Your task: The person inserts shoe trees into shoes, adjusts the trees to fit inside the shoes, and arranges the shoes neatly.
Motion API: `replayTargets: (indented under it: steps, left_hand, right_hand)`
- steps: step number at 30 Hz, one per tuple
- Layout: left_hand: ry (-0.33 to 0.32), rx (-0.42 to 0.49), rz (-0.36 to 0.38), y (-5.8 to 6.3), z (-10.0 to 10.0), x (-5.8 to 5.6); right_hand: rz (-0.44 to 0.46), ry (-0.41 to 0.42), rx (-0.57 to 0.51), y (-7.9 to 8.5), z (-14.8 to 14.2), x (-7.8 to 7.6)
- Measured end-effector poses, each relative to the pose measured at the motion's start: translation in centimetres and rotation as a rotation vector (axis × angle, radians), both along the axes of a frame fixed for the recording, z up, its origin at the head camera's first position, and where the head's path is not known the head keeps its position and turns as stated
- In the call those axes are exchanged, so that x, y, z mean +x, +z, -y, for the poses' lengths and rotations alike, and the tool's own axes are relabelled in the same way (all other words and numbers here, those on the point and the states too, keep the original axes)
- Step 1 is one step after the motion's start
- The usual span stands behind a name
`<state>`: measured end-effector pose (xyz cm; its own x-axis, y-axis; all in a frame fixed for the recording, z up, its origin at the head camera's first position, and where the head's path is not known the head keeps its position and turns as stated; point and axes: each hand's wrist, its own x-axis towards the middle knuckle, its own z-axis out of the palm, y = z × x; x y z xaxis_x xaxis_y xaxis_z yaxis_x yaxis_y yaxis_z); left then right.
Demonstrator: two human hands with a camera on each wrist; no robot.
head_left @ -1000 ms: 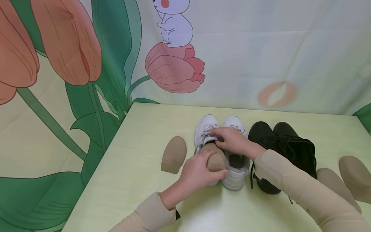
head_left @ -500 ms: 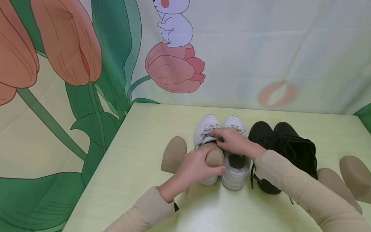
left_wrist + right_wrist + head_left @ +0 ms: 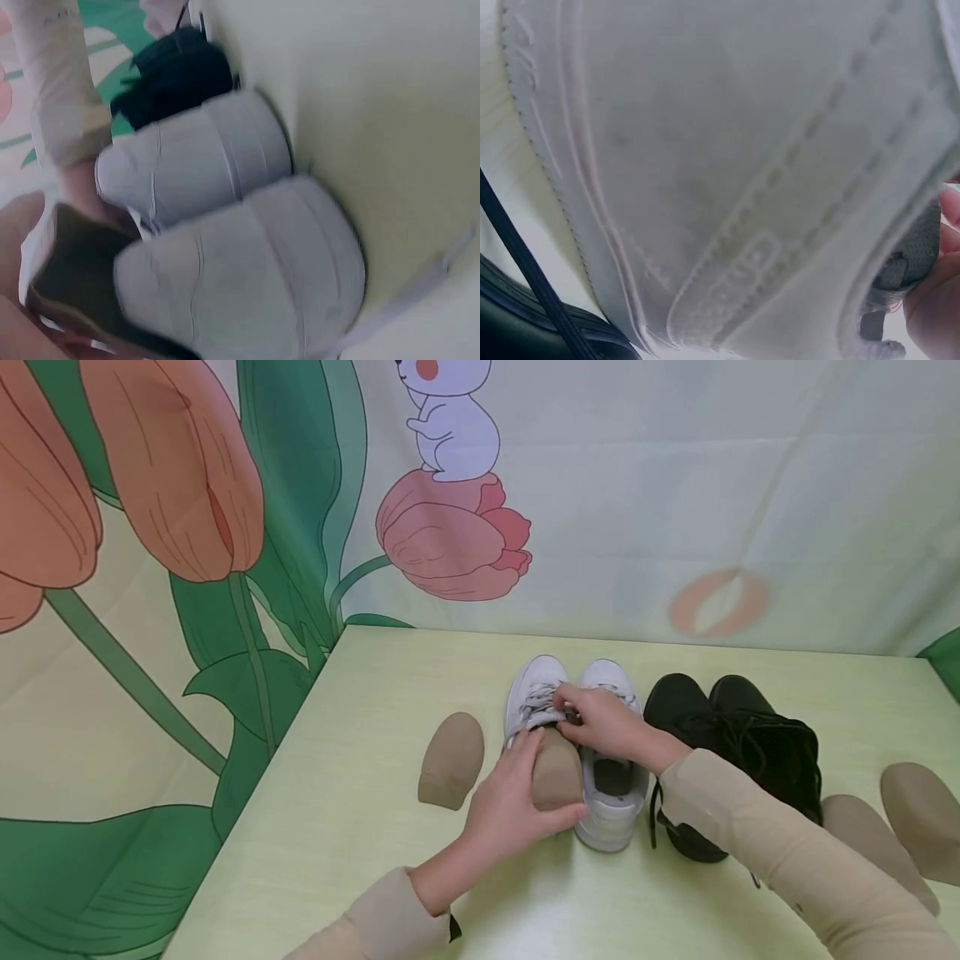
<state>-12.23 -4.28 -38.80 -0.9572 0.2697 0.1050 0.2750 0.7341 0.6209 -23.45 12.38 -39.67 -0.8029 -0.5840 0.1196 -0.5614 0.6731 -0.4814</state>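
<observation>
Two white lace-up sneakers stand side by side, toes away from me. A tan shoe insert (image 3: pixel 557 770) sits partly in the opening of the left sneaker (image 3: pixel 542 685), its blunt end towards me. My left hand (image 3: pixel 504 797) holds it, fingers along the left side and thumb by the blunt end. In the left wrist view the insert (image 3: pixel 79 274) shows dark beside the sneaker's heel (image 3: pixel 240 270). My right hand (image 3: pixel 603 722) pinches the left sneaker's tongue, reaching across the right sneaker (image 3: pixel 606 818). That sneaker's side (image 3: pixel 727 165) fills most of the right wrist view.
Another tan insert (image 3: pixel 452 760) lies left of the sneakers. A pair of black lace-up shoes (image 3: pixel 720 735) stands on the right, partly behind my right sleeve (image 3: pixel 780 835). Two more inserts (image 3: pixel 918 818) lie at the far right. A printed cloth (image 3: pixel 600 510) hangs behind the table (image 3: pixel 360 710).
My left fingers have shifted from over the insert to its left side, leaving more of its top visible. The insert dipped forward, then came back towards me. My right hand stays nearly still.
</observation>
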Motion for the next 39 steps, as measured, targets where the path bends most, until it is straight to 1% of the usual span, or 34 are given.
replayTargets:
  steps: [3,5,11,15,21,27,33,36,39]
  left_hand:
    - [0.043,0.047,-0.009,-0.3,-0.4,0.5]
    - [0.060,0.073,-0.023,-0.5,-0.6,0.6]
    - [0.074,0.096,-0.057,-0.7,-0.8,0.5]
    - [0.065,0.097,-0.076,-0.5,-0.7,0.4]
    - [0.039,0.063,-0.098,-0.3,-0.5,0.2]
    - [-0.007,0.018,-0.130,0.1,-0.3,-0.3]
    - [-0.040,-0.025,-0.069,1.0,0.1,-1.1]
    - [-0.057,-0.028,-0.032,1.5,0.4,-1.5]
    - [-0.076,-0.016,0.021,1.9,0.9,-2.0]
  right_hand:
    - [-0.009,-0.008,-0.011,-0.1,0.0,-0.1]
    - [-0.009,-0.012,-0.015,-0.2,-0.1,-0.1]
    - [-0.016,-0.010,-0.015,-0.3,-0.1,0.0]
    - [-0.036,0.008,-0.017,-0.3,-0.1,0.0]
    - [-0.040,0.035,-0.017,-0.2,-0.2,0.0]
    - [-0.040,0.052,-0.024,-0.1,-0.4,-0.2]
    - [-0.048,0.060,-0.024,0.0,-0.4,-0.4]
    - [-0.036,0.067,-0.029,0.0,-0.4,-0.5]
    - [-0.034,0.075,-0.034,0.0,-0.4,-0.6]
